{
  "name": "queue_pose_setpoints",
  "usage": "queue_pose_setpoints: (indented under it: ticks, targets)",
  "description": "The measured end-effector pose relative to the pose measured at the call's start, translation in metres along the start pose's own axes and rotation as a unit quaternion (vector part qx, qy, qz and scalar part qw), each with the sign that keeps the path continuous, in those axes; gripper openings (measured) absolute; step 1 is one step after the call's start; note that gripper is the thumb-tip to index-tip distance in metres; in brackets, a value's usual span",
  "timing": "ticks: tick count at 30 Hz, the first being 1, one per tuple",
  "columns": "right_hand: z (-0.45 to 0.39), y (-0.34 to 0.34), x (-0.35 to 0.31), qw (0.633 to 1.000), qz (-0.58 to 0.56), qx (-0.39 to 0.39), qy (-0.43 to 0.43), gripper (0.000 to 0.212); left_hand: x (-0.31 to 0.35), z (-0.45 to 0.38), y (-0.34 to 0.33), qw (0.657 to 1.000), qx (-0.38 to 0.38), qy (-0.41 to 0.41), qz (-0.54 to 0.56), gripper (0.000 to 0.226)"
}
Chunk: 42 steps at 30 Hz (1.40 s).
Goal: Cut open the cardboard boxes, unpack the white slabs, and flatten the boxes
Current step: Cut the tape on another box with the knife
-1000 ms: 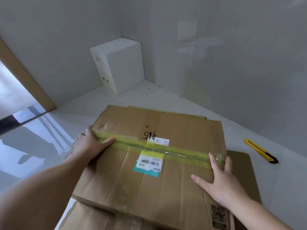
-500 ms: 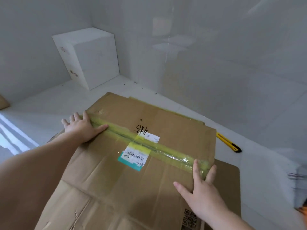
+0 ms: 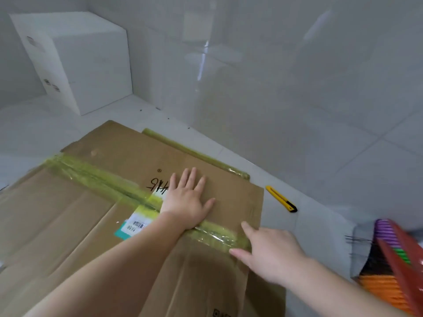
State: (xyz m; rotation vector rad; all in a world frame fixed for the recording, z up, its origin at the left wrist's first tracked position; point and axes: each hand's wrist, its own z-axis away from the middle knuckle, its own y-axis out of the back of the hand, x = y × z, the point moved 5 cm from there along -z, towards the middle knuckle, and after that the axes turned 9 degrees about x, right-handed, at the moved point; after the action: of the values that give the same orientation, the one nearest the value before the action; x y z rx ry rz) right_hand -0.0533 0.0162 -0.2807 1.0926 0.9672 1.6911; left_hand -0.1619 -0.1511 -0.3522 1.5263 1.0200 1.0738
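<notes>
- Cardboard box (image 3: pixel 96 225), flattened, lies on the white tiled floor (image 3: pixel 309 179) near the corner of the room, its brown top face up, with another sheet of cardboard (image 3: pixel 265 300) showing from under its near right corner.
- Yellow-green tape (image 3: pixel 91 173) runs in a band across the box from its far left edge to its right edge; a second taped strip (image 3: pixel 194 153) shows along the far edge.
- A white and teal shipping label (image 3: pixel 134 226) with a barcode sits on the tape line, partly hidden by the left forearm, and black handwritten numbers (image 3: pixel 158 184) lie just beyond it.
- The left hand (image 3: pixel 187 202) rests palm down on the box, across the tape line, its fingers (image 3: pixel 191 177) straight and spread, holding nothing.
- The right hand (image 3: pixel 272 250) lies at the right end of the tape, at the box's edge; its fingers (image 3: pixel 248 227) are stretched out and a little apart, touching the tape, not curled round anything.
- A yellow and black utility knife (image 3: pixel 281 199) lies on the floor just right of the box, apart from both hands.
- A stack of white slabs (image 3: pixel 75 60) stands upright in the corner against the wall, well apart from the box.
- At the right edge, a red bag (image 3: pixel 402 266) holds purple, green and orange ridged items, too blurred to name.
</notes>
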Motion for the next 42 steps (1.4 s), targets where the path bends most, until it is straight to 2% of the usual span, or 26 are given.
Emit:
queue_pose_setpoints:
  ticks: [6, 11, 15, 18, 24, 29, 34, 39, 42]
  targets:
    - [-0.046, 0.046, 0.036, 0.999, 0.012, 0.036, -0.029, 0.05, -0.007, -0.002, 0.001, 0.999, 0.012, -0.016, 0.029, 0.075]
    - [-0.07, 0.032, 0.071, 0.995, 0.007, 0.09, -0.037, 0.047, -0.004, -0.008, 0.004, 0.999, 0.038, 0.008, 0.026, 0.077]
    - [-0.085, -0.01, 0.12, 0.993, -0.014, 0.106, -0.053, 0.045, 0.029, -0.023, 0.004, 0.998, 0.056, -0.036, 0.005, 0.077]
    - [-0.098, -0.053, 0.167, 0.993, -0.02, 0.082, -0.08, 0.039, 0.069, -0.04, -0.004, 0.996, 0.043, -0.07, 0.032, 0.075]
    - [-0.144, -0.131, 0.245, 0.988, -0.091, 0.028, -0.121, 0.007, 0.087, -0.083, -0.016, 0.999, 0.039, 0.03, -0.015, 0.077]
    - [-0.187, -0.177, 0.259, 0.979, -0.155, 0.041, -0.126, 0.021, 0.095, -0.082, -0.015, 0.997, 0.047, 0.04, -0.039, 0.067]
    - [-0.211, -0.202, 0.258, 0.977, -0.156, 0.035, -0.141, 0.028, 0.098, -0.082, -0.011, 0.997, 0.039, 0.043, -0.057, 0.061]
    - [-0.213, -0.209, 0.253, 0.964, -0.207, -0.005, -0.165, 0.029, 0.095, -0.081, -0.013, 0.996, 0.045, 0.047, -0.054, 0.059]
    - [-0.206, -0.202, 0.247, 0.953, -0.253, 0.009, -0.168, 0.021, 0.094, -0.08, -0.015, 0.996, 0.048, 0.048, -0.054, 0.06]
